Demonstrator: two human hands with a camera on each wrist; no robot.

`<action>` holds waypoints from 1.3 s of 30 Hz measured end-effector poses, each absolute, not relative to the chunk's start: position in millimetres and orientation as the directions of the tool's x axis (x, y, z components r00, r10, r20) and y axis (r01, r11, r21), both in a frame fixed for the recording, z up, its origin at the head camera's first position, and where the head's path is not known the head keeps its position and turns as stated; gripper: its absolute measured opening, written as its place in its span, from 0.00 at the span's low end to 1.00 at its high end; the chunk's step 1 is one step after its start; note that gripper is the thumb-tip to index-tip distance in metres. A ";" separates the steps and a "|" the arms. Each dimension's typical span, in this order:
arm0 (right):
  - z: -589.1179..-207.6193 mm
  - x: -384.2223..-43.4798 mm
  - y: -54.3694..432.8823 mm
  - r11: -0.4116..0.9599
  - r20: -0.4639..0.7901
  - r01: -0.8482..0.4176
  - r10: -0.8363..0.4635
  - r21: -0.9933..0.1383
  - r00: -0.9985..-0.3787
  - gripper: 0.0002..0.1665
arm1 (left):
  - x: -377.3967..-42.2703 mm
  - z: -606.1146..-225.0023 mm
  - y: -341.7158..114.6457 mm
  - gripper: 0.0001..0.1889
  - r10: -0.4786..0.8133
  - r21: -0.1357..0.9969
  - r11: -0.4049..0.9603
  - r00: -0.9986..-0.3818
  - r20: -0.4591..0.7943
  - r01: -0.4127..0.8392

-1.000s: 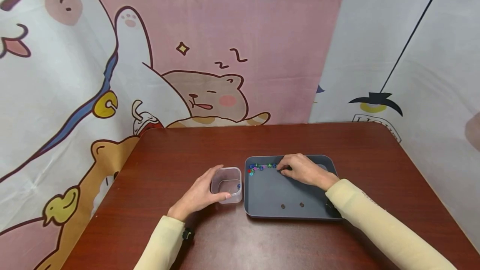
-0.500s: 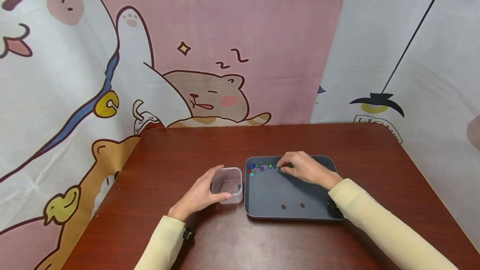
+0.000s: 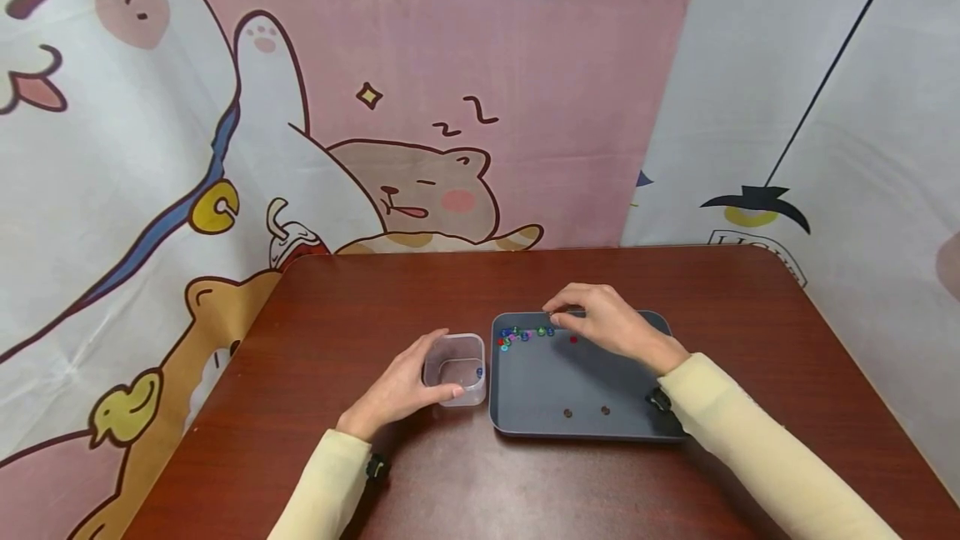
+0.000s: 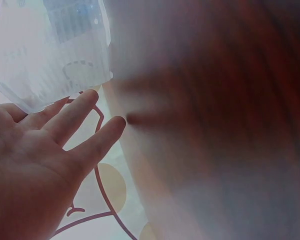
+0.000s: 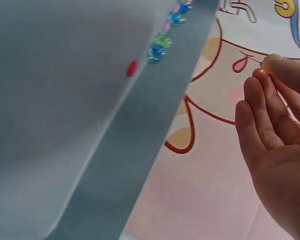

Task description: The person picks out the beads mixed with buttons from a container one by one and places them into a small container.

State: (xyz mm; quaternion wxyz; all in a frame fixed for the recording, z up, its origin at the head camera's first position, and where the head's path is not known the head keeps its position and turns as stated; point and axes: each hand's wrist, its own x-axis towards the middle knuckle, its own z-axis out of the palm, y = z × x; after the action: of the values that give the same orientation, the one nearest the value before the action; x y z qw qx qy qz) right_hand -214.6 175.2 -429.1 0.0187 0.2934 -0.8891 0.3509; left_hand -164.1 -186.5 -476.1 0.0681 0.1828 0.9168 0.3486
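Beneath the right hand [image 3: 603,322], narrowly pinching what looks like a tiny bead [image 5: 262,65], a tray [image 3: 532,386] holds loose beads [image 5: 157,53]; a slackened pinch could drop it; the left hand [image 3: 405,382] grips a tub [image 3: 471,398].

Cartoon-print cloth [image 3: 585,65] behind a glossy reddish-brown wooden table [image 3: 367,298]
A tan bear [image 3: 450,173] lies below 2 yellow sparkles [image 3: 369,96]; to its left, a white animal [image 3: 90,148] wears a blue collar [image 3: 146,250] with a yellow bell [image 3: 206,211], and a yellow bird [image 3: 120,415] sits lower down. At right, 1 black line [image 3: 844,50] slants to a black hat-like shape [image 3: 757,199].
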 end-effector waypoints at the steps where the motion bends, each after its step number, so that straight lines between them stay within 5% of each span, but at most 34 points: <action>1: -427.2 -214.3 173.9 0.575 0.246 -0.535 -0.505 -0.619 -0.827 0.11 | -164.1 -476.1 -186.6 0.52 0.382 0.664 0.690 -0.924 0.003 0.287; 25: -415.0 -199.7 87.9 0.391 0.306 -0.676 -0.674 -0.624 -0.672 0.09 | -166.8 -470.3 -184.6 0.54 0.410 0.609 0.718 -0.912 0.019 0.336; 39: -427.4 -200.2 68.9 0.401 0.272 -0.692 -0.711 -0.601 -0.648 0.10 | -169.1 -466.7 -188.1 0.57 0.412 0.692 0.660 -0.911 -0.009 0.292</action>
State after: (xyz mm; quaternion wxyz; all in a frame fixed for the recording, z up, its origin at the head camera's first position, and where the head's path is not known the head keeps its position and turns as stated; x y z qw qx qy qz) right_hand -200.2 68.9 -427.4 -0.0139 0.4191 -0.8368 0.3522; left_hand -169.1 -188.1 -466.7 0.0826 0.1938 0.9074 0.3637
